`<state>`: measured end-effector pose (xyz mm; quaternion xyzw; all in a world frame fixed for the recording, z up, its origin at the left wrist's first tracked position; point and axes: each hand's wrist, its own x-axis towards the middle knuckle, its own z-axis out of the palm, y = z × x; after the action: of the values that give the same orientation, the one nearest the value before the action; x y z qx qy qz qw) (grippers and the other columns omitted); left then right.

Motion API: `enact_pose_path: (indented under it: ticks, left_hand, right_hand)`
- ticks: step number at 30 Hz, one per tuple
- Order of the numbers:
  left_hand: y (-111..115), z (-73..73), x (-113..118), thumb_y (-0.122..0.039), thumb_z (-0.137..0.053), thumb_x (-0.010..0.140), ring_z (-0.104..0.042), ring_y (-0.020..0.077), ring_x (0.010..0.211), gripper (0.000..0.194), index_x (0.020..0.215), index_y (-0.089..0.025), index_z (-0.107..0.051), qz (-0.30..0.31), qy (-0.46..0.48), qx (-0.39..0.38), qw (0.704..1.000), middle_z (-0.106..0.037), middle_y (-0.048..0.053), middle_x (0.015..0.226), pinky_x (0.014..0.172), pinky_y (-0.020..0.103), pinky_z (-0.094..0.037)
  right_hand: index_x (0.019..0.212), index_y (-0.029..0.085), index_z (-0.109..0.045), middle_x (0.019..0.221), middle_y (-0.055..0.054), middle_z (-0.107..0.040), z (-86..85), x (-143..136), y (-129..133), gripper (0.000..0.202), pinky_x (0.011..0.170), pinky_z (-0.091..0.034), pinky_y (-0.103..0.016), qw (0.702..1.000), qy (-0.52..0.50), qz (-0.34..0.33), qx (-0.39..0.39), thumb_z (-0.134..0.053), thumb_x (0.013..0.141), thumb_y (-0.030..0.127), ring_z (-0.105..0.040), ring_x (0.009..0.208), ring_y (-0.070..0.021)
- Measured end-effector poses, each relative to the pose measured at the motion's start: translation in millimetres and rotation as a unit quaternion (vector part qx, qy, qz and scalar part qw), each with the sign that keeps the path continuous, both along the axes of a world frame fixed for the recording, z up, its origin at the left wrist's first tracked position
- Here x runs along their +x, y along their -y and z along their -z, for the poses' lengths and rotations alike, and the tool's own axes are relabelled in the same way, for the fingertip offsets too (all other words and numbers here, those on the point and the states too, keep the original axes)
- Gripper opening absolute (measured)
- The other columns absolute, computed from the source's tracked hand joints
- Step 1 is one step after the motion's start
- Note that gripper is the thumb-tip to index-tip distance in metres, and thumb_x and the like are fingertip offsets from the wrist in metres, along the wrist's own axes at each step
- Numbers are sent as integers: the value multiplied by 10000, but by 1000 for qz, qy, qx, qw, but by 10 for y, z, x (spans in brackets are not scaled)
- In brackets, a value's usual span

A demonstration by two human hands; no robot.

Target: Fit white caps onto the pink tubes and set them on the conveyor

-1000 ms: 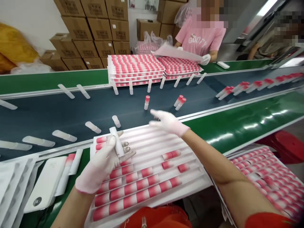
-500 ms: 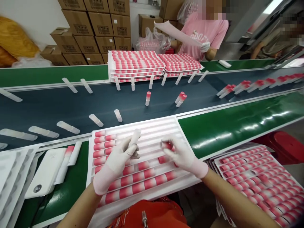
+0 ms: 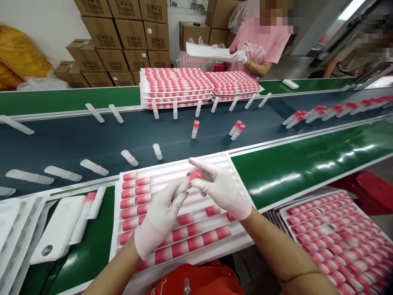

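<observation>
Both my hands wear thin pale gloves and meet above a white grooved tray (image 3: 233, 172) that lies on the green edge in front of me. My left hand (image 3: 161, 215) grips a white tube, mostly hidden by its fingers. My right hand (image 3: 219, 188) pinches a pink cap (image 3: 195, 175) at the tube's top end. Rows of pink-and-white caps (image 3: 184, 235) lie in the tray's near grooves and along its left side.
A dark conveyor belt (image 3: 61, 143) carries white tubes (image 3: 129, 157) and capped pink ones (image 3: 237, 129). Stacked filled trays (image 3: 176, 84) stand across it, where a person in a pink shirt holds a sheet. More filled trays (image 3: 334, 229) lie at my right, a white device (image 3: 58, 229) at my left.
My right hand drew back from the belt, picked a pink cap from the tray and brought it up to the tube in my left hand. The person opposite lifted a sheet.
</observation>
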<state>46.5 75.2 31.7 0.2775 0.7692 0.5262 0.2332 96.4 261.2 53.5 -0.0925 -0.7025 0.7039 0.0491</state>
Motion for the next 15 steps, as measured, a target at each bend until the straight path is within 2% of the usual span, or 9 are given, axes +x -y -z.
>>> enact_pose_path:
  ticks: [2, 4, 6, 8, 10, 11, 13, 15]
  left_hand:
    - [-20, 29, -29, -411, -454, 1007, -508, 147, 727, 253, 972, -210, -601, -2, -28, 19, 999, -563, 9, 850, 676, 255, -451]
    - [-25, 59, -58, -409, -462, 995, -512, 143, 681, 242, 926, -211, -583, 11, 13, 25, 1000, -560, 4, 824, 638, 256, -456]
    - [-20, 95, -80, -405, -478, 973, -506, 136, 618, 226, 902, -212, -572, 11, 52, 19, 998, -551, -7, 782, 604, 263, -460]
    - [-18, 135, -115, -404, -497, 952, -522, 140, 590, 224, 877, -210, -579, 2, 65, 13, 998, -561, -9, 750, 619, 281, -479]
    - [-23, 173, -203, -403, -577, 904, -602, 178, 680, 197, 917, -211, -620, -15, 66, 10, 998, -627, 17, 805, 702, 313, -515]
    - [-29, 188, -276, -394, -650, 855, -649, 215, 800, 225, 992, -215, -643, -36, 60, 9, 998, -669, 43, 900, 780, 336, -528]
    - [-53, 208, -477, -348, -766, 752, -626, 299, 1131, 544, 1258, -235, -602, -112, 28, -4, 993, -657, 102, 1211, 968, 384, -493]
    - [-108, 223, -723, -325, -788, 728, -499, 349, 1340, 865, 1497, -244, -398, -204, -13, -40, 978, -493, 147, 1472, 1090, 435, -414]
  right_hand:
    - [1352, 236, -632, 924, -15, -673, 0, -24, 69, 583, 516, -489, -223, 999, 16, -24, -39, -704, 775, 198, -570, 665, -103]
    - [1216, 240, -712, 970, -22, -659, 5, -40, 129, 432, 510, -489, -219, 998, -9, -47, -41, -680, 788, 189, -589, 692, -107]
    - [985, 223, -765, 939, -17, -632, 15, -48, 190, 217, 521, -493, -225, 998, -43, -50, -7, -650, 806, 181, -583, 677, -104]
    - [852, 210, -748, 889, -14, -611, 34, -73, 232, 108, 542, -502, -235, 996, -68, -37, 39, -656, 800, 184, -578, 672, -110]
    - [884, 216, -740, 886, -15, -619, 70, -161, 201, 118, 563, -516, -245, 994, -71, -27, 73, -670, 790, 201, -592, 679, -123]
    - [932, 221, -737, 908, -17, -634, 96, -243, 141, 153, 572, -524, -250, 994, -70, -11, 87, -673, 792, 223, -600, 676, -125]
    - [1032, 218, -712, 942, -27, -662, 172, -499, -72, 219, 614, -544, -266, 986, -68, 75, 132, -630, 841, 288, -619, 676, -131]
    - [1102, 183, -672, 940, -50, -679, 282, -849, -367, 280, 703, -560, -297, 954, -61, 206, 210, -539, 901, 326, -645, 723, -154]
